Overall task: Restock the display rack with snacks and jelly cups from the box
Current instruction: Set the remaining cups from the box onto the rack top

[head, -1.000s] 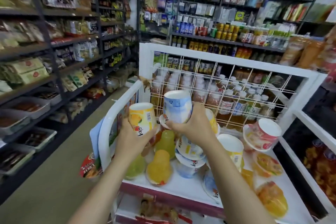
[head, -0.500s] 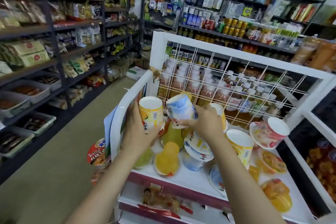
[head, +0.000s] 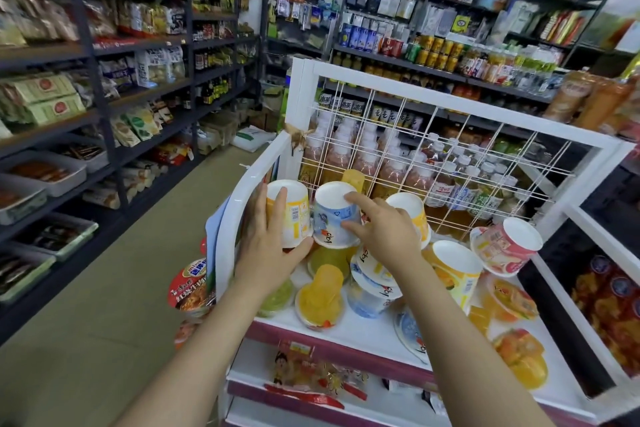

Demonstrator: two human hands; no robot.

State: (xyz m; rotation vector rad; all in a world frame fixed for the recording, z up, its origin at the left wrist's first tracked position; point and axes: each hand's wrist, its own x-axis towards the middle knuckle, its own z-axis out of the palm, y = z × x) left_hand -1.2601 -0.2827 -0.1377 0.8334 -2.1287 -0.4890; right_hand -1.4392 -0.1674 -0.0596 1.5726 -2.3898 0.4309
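Left hand (head: 268,246) fingers clamped on yellow cup (head: 291,215), right hand (head: 384,230) fingers gripped blue cup (head: 334,218), cups touching, upside down, above white display rack (head: 346,326).

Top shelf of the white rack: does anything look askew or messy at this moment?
Yes. The cups lie jumbled, not in rows. A pink cup is tipped on its side at the right, blue-and-white cups lean in a loose pile mid-shelf, and one lidded cup lies tilted at the front edge.

Yellow cup (head: 289,215) and blue cup (head: 334,217) inverted, touching, on rack (head: 346,326).
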